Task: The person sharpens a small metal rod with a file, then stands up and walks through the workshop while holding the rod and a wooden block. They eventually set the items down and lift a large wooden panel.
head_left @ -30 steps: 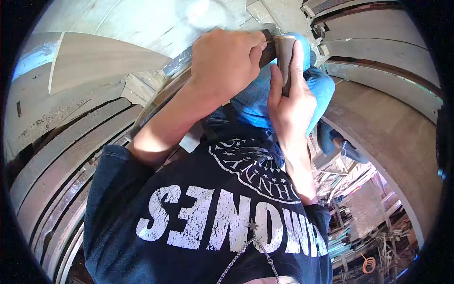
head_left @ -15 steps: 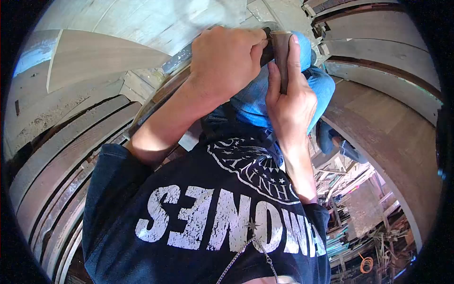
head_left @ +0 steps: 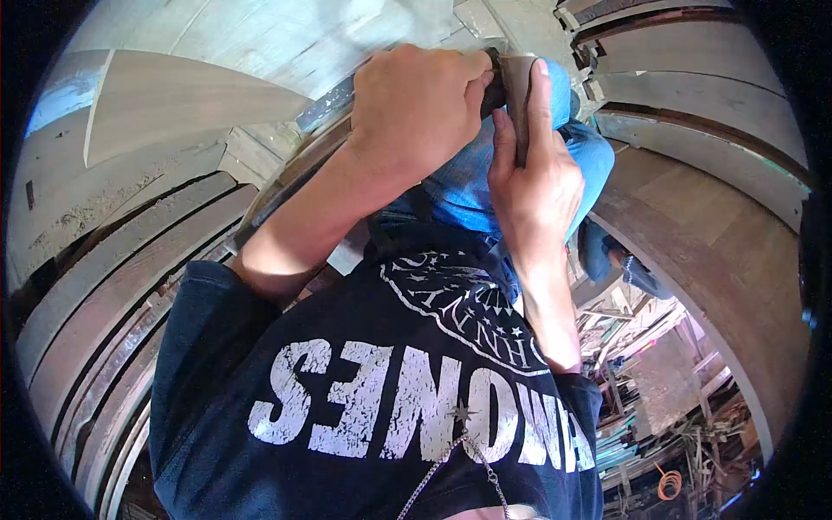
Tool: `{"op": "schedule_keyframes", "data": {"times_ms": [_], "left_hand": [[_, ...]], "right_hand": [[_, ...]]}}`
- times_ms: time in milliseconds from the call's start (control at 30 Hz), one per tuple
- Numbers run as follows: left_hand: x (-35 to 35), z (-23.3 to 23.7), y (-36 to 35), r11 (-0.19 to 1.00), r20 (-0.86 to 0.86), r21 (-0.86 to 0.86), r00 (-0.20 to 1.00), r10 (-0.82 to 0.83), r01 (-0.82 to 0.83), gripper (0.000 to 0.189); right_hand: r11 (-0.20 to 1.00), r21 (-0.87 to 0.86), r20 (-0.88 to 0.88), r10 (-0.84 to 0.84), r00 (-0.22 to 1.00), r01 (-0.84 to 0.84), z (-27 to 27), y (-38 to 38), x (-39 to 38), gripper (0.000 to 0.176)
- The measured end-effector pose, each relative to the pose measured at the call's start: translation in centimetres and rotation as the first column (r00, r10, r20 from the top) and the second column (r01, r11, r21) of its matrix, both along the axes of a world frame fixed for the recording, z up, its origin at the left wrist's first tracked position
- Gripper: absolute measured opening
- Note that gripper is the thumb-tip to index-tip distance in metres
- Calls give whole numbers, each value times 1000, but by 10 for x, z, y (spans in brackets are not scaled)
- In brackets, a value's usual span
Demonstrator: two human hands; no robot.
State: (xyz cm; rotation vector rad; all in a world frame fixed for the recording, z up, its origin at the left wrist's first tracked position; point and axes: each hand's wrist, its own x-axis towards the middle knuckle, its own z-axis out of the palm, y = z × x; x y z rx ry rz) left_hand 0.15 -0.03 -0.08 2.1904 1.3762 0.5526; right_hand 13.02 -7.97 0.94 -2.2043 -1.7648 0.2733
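My left hand [head_left: 416, 108] is closed round a dark object [head_left: 494, 84], mostly hidden by the fingers. Just right of it, a brown, flat-looking piece [head_left: 518, 100] stands between the thumb and fingers of my right hand [head_left: 539, 178], with a finger laid along its right edge. The dark object is right beside the brown piece; whether they touch is unclear. Both hands are above the blue jeans [head_left: 464, 186]. Under my left forearm runs a long, dark-edged board [head_left: 299, 173].
Stacked boards [head_left: 113, 277] lie at the left, and more planks [head_left: 693, 91] at the upper right. A wide brown board [head_left: 685, 208] curves down the right side. Wood scraps [head_left: 641, 425] and an orange coil [head_left: 669, 485] lie at the lower right. Pale panels [head_left: 260, 39] are at the top.
The brown piece has tilted slightly, showing more of its broad face. My left hand has shifted slightly right and up. My right hand keeps nearly the same place.
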Motion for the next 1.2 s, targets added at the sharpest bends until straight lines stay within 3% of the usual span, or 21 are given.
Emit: {"op": "schedule_keyframes", "data": {"times_ms": [867,900,1000,1133,1167,1200], "left_hand": [[0,-2,-1,1000,12,-4,1000,19,-19,10],[0,-1,-2,999,13,-9,999,31,-31,10],[0,1,-2,999,-35,-33,999,40,-41,10],[1,-2,-1,999,-23,-6,999,45,-45,8],[2,-3,-1,999,-29,-3,999,40,-40,8],[2,-4,-1,999,-36,0,999,34,-34,9]], "right_hand": [[999,24,-3,45,999,-45,0,-2,2,61],[998,-60,-12,4,1000,-5,11,1,-3,56],[999,-1,-25,46,999,-46,9,2,-1,56],[992,-130,-39,6,999,-11,15,5,-1,55],[999,-23,-69,43,997,-45,7,4,2,56],[998,-29,-70,52,996,-54,7,4,2,56]]}}
